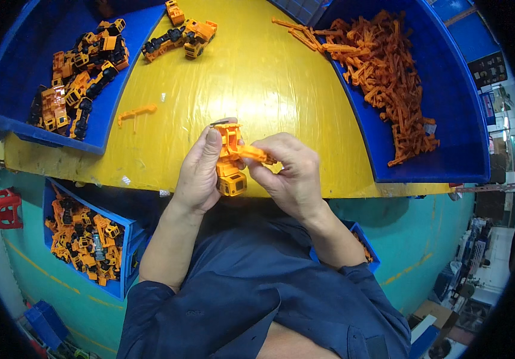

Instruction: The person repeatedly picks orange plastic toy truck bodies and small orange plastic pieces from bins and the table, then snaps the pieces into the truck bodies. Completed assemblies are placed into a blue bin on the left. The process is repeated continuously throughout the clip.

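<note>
Over the near edge of the yellow table [257,72], my left hand [199,167] is closed around a yellow toy truck [231,167], its cab pointing toward me. My right hand [287,170] pinches an orange-yellow plastic arm piece [254,154] against the truck's side; the fingers partly hide that piece. Whether the two parts are joined, I cannot tell. A single loose yellow arm piece [137,113] lies on the table to the left. Farther back rest a few toy trucks [197,37].
A blue bin [0,90] at the left holds several toy trucks. The blue bin [449,119] at the right holds a heap of orange arm pieces [383,66]. Below the table stand a blue crate [124,257] of toy trucks and a red stool [6,208].
</note>
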Tool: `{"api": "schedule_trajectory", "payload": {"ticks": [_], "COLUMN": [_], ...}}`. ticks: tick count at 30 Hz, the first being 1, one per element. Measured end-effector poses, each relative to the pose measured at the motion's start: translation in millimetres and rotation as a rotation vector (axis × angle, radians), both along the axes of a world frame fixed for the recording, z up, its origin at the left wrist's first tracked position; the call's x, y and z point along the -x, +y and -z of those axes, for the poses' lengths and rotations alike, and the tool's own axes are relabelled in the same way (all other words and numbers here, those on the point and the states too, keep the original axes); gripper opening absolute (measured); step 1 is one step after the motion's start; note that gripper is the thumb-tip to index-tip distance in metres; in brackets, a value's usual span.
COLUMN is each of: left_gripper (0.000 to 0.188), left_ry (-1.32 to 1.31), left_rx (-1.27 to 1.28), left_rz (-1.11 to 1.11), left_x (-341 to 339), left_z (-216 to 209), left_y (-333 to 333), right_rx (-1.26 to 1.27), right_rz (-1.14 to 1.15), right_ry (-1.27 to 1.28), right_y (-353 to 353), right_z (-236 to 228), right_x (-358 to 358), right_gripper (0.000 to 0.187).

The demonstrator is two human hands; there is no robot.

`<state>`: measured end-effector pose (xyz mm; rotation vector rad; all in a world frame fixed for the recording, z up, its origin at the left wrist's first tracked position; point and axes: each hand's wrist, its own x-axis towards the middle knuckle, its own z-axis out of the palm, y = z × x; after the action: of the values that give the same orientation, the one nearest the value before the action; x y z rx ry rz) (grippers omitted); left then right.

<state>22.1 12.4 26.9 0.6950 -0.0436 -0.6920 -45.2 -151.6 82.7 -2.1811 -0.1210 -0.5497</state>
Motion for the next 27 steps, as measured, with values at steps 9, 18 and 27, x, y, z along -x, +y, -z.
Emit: {"api": "schedule_trajectory", "payload": {"ticks": [9,18,27], "left_gripper": [0.053,0.048,0.048], "left_ry": [-0.102,-0.314,-0.399], "left_rx": [-0.102,-0.169,-0.312], "left_rz": [-0.037,-0.162,-0.262], "left_x": [5.1,7.8,9.7], "left_z": [-3.1,1.8,15.2], "left_y": [-0.9,-5.0,-12.2], "right_rx": [0.541,0.014,0.317], "right_rz": [-0.106,0.021,0.043], "right_ry": [-0.237,0.276,0.215], "right_y": [3.8,5.1,18.6], "right_z": [-2.2,-8.5,-3.0], "right_x": [-4.4,8.1,11.0], "right_gripper": [0.022,0.017,0.022]}}
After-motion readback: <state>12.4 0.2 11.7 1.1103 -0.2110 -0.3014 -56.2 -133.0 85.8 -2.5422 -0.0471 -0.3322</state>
